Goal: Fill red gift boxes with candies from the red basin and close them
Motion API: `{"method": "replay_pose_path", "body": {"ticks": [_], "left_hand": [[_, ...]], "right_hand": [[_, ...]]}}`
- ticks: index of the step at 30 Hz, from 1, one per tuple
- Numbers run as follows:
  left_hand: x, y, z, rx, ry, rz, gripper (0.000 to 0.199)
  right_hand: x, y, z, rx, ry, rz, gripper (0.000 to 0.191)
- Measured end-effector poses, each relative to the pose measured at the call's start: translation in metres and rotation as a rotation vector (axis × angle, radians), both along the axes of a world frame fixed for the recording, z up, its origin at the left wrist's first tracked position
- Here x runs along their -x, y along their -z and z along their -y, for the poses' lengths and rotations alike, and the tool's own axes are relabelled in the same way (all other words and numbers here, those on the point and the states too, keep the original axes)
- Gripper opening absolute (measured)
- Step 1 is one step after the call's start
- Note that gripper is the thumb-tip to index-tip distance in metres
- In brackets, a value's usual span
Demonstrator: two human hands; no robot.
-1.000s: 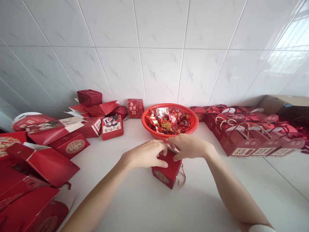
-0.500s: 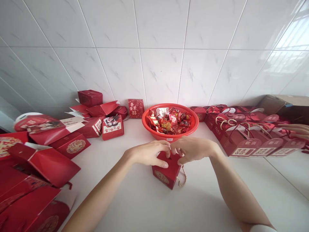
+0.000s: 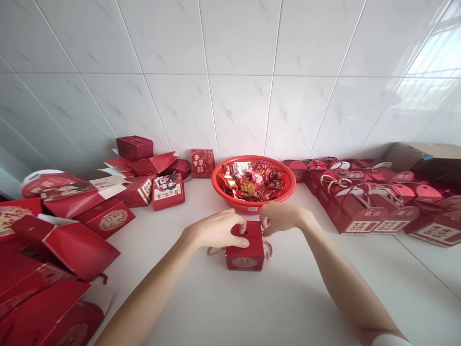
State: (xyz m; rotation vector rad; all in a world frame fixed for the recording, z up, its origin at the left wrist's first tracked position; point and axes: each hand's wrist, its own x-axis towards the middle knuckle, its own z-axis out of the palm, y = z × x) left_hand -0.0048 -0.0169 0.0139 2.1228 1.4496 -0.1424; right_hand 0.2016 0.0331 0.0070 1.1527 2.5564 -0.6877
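A small red gift box (image 3: pixel 245 254) with a gold round emblem stands on the white table in front of me. My left hand (image 3: pixel 219 230) lies over its left side, thumb on the lid and fingers bent toward the slot on top. At the far right corner my right hand (image 3: pixel 279 218) is closed, fingers curled down; what they pinch is hidden. Beige twisted cord (image 3: pixel 268 249) hangs at the box's right side just under those fingers, and another bit of cord shows at the left.
Behind the box stands a red plastic basket (image 3: pixel 217 185) of wrapped sweets. Red boxes (image 3: pixel 108 216) are heaped at the left. Rows of handled red boxes (image 3: pixel 356 211) fill the right, where another person's hand (image 3: pixel 453 206) touches one. A cardboard box (image 3: pixel 425 150) stands behind them.
The gift box has turned so its emblem side faces me. My right hand has shifted off the lid to the right. Far right, one handled box has moved rightward with the other person's hand.
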Motion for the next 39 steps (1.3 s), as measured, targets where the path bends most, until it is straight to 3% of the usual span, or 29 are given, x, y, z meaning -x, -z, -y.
{"method": "replay_pose_path", "body": {"ticks": [15, 18, 22, 27, 31, 34, 37, 39], "left_hand": [[0.007, -0.002, -0.002, -0.060, -0.017, 0.007, 0.033], [0.007, -0.002, -0.001, -0.049, -0.048, 0.004, 0.034], [0.007, -0.002, -0.001, -0.055, -0.072, 0.010, 0.034], [0.007, -0.001, 0.000, -0.107, -0.065, 0.028, 0.031], [0.007, 0.002, 0.000, -0.153, -0.080, 0.049, 0.027], [0.008, 0.003, -0.001, -0.209, -0.129, 0.090, 0.025], [0.011, -0.003, 0.000, -0.208, -0.182, 0.259, 0.032], [0.013, -0.011, 0.003, -0.107, -0.216, 0.441, 0.043]], "right_hand": [[0.011, 0.017, -0.009, 0.069, 0.220, -0.194, 0.002], [0.013, 0.018, -0.007, 0.034, 0.259, -0.238, 0.012], [0.014, 0.018, -0.002, 0.108, 0.287, -0.277, 0.016], [0.006, 0.006, 0.006, 0.194, 0.355, -0.582, 0.016], [-0.004, -0.013, 0.015, 0.252, 0.300, -0.868, 0.011], [-0.007, -0.021, 0.021, 0.235, 0.300, -0.955, 0.012], [-0.007, -0.022, 0.023, 0.217, 0.297, -0.982, 0.014], [-0.006, -0.021, 0.024, 0.213, 0.283, -0.988, 0.015]]}}
